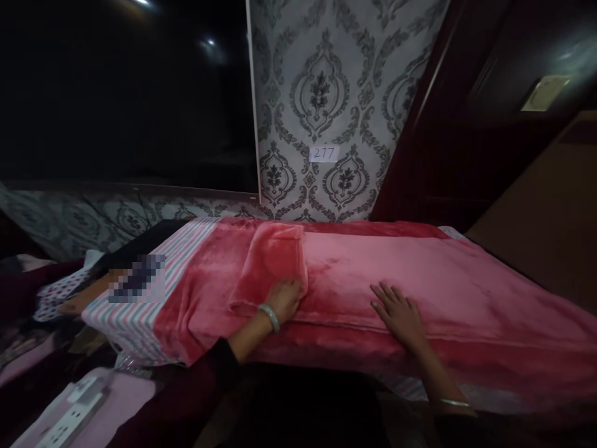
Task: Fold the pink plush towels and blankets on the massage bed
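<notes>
Rests left hand (285, 300) on folded end (275, 255) of pink blanket (354, 267), spreads right hand (399, 314) on its flat part, before patterned wallpaper (321, 93) and dark screen (125, 93).

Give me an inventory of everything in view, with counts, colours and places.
blanket: 1 or more (layers overlap), pink-red, across the middle, folded over near the left hand
striped cloth: 1, white, pink and grey, partly under the blanket
screen: 1, black, upper left
wallpaper: grey patterned, back wall
label: 1, white, marked 277, on wallpaper
panel: 1, dark red, right
plate: 1, cream, on panel
spotted cloth: 1, white and red, far left
power strip: 1, white, lower left
other left-side clutter: too dark to count
bracelets: 2, pale green and silvery, forearms
left hand: 1, bare, on the fold
right hand: 1, bare, flat on blanket
</notes>
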`<state>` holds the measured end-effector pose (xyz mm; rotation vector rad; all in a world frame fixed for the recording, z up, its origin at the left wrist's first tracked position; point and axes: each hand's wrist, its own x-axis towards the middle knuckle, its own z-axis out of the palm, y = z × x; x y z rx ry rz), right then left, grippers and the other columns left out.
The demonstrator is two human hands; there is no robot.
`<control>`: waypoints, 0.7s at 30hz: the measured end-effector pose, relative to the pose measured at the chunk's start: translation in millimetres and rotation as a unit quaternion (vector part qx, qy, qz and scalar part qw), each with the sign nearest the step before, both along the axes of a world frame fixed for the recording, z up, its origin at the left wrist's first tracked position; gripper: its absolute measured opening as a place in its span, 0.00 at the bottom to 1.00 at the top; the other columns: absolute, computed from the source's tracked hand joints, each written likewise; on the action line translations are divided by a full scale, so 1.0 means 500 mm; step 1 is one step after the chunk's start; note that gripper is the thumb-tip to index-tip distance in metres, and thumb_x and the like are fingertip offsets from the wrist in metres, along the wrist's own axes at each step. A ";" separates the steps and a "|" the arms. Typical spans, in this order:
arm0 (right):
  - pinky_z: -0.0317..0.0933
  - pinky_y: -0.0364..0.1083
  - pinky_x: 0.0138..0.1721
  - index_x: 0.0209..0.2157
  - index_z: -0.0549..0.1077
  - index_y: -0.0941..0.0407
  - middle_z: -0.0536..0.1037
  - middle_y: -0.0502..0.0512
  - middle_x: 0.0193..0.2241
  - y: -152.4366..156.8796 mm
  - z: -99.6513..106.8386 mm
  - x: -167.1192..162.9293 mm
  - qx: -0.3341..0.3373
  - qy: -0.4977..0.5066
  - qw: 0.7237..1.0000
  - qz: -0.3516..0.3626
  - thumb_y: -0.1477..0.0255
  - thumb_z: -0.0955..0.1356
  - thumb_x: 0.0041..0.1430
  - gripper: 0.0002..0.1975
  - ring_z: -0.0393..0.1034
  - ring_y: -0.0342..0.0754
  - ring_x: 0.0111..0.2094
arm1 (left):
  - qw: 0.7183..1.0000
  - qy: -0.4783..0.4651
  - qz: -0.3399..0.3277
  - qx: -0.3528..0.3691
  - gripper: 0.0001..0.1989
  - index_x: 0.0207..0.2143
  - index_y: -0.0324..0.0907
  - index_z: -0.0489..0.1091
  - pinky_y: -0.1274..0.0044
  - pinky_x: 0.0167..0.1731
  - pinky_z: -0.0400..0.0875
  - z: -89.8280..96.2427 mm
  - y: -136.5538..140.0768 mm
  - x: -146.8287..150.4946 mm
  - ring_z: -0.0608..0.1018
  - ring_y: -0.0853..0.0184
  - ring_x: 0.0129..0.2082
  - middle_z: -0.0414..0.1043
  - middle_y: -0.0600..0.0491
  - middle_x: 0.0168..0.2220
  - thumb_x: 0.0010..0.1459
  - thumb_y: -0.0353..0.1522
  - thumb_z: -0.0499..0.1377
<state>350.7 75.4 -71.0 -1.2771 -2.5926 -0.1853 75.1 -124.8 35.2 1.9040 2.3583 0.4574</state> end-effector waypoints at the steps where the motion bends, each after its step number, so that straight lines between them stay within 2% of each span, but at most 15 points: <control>1: 0.56 0.63 0.61 0.66 0.63 0.45 0.59 0.51 0.68 0.000 0.000 0.001 -0.004 0.004 1.000 0.000 0.60 0.56 0.70 0.25 0.55 0.58 0.67 | 1.000 0.007 -0.006 0.008 0.06 0.40 0.39 0.70 0.70 0.47 0.67 -0.017 -0.011 0.004 0.75 0.58 0.45 0.74 0.45 0.44 0.62 0.26 0.55; 5: 0.57 0.65 0.60 0.63 0.68 0.46 0.65 0.55 0.65 0.012 0.017 -0.002 -0.044 0.039 0.998 -0.007 0.61 0.60 0.67 0.24 0.58 0.60 0.65 | 0.998 0.017 0.009 0.058 0.13 0.43 0.39 0.70 0.65 0.52 0.66 -0.061 -0.034 -0.004 0.72 0.55 0.52 0.71 0.45 0.52 0.55 0.21 0.57; 7: 0.60 0.62 0.59 0.59 0.72 0.52 0.71 0.61 0.60 0.021 0.040 -0.025 -0.063 0.101 0.993 0.004 0.63 0.62 0.65 0.24 0.65 0.60 0.61 | 0.997 0.009 0.004 0.081 0.16 0.42 0.39 0.71 0.63 0.52 0.66 -0.074 -0.035 -0.012 0.71 0.54 0.52 0.72 0.45 0.51 0.53 0.19 0.55; 9: 0.63 0.56 0.57 0.56 0.74 0.57 0.76 0.64 0.54 0.026 0.071 -0.074 -0.101 0.194 0.975 0.035 0.65 0.64 0.63 0.23 0.71 0.57 0.55 | 0.992 -0.020 -0.003 0.127 0.16 0.42 0.39 0.72 0.64 0.51 0.68 -0.082 -0.031 -0.019 0.73 0.56 0.50 0.74 0.45 0.48 0.53 0.19 0.53; 10: 0.66 0.54 0.55 0.56 0.75 0.58 0.78 0.64 0.51 0.025 0.088 -0.109 -0.139 0.240 0.959 0.054 0.66 0.64 0.62 0.23 0.74 0.56 0.50 | 0.986 -0.040 -0.003 0.162 0.16 0.42 0.39 0.72 0.64 0.50 0.69 -0.084 -0.030 -0.023 0.74 0.57 0.48 0.75 0.45 0.47 0.54 0.19 0.52; 12: 0.71 0.50 0.45 0.56 0.73 0.59 0.81 0.61 0.43 0.019 0.119 -0.195 -0.266 0.305 0.911 0.082 0.67 0.65 0.61 0.23 0.77 0.52 0.40 | 0.970 -0.066 0.001 0.235 0.16 0.44 0.39 0.71 0.66 0.49 0.71 -0.087 -0.029 -0.029 0.75 0.58 0.46 0.76 0.45 0.45 0.55 0.20 0.51; 14: 0.72 0.47 0.34 0.61 0.68 0.60 0.81 0.59 0.38 0.010 0.142 -0.290 -0.415 0.352 0.835 0.078 0.67 0.64 0.62 0.27 0.76 0.48 0.29 | 0.956 -0.062 -0.005 0.288 0.17 0.44 0.39 0.71 0.67 0.48 0.72 -0.086 -0.033 -0.033 0.76 0.59 0.46 0.76 0.45 0.44 0.55 0.20 0.51; 15: 0.72 0.46 0.31 0.65 0.62 0.60 0.80 0.59 0.39 0.007 0.151 -0.335 -0.469 0.373 0.798 0.066 0.68 0.64 0.63 0.29 0.75 0.46 0.26 | 0.952 -0.052 -0.012 0.301 0.18 0.45 0.39 0.71 0.67 0.48 0.72 -0.086 -0.035 -0.033 0.76 0.59 0.46 0.76 0.45 0.44 0.54 0.20 0.51; 16: 0.71 0.46 0.29 0.67 0.58 0.59 0.80 0.60 0.40 0.006 0.157 -0.378 -0.500 0.385 0.774 0.057 0.67 0.63 0.64 0.31 0.74 0.45 0.24 | 0.951 -0.040 -0.020 0.306 0.19 0.45 0.39 0.72 0.67 0.47 0.73 -0.086 -0.038 -0.033 0.76 0.59 0.45 0.77 0.46 0.44 0.52 0.19 0.51; 18: 0.71 0.47 0.27 0.70 0.51 0.58 0.80 0.60 0.41 0.008 0.163 -0.453 -0.517 0.395 0.757 0.054 0.67 0.63 0.65 0.34 0.73 0.44 0.23 | 0.952 -0.018 -0.032 0.303 0.21 0.44 0.39 0.72 0.67 0.45 0.74 -0.089 -0.044 -0.030 0.77 0.59 0.43 0.77 0.46 0.43 0.49 0.18 0.50; 21: 0.72 0.47 0.31 0.69 0.55 0.55 0.80 0.57 0.39 0.022 0.167 -0.539 -0.489 0.397 0.773 0.075 0.68 0.66 0.62 0.35 0.74 0.46 0.27 | 0.957 0.009 -0.043 0.286 0.24 0.43 0.40 0.73 0.66 0.44 0.76 -0.097 -0.048 -0.027 0.77 0.59 0.43 0.77 0.46 0.43 0.46 0.17 0.50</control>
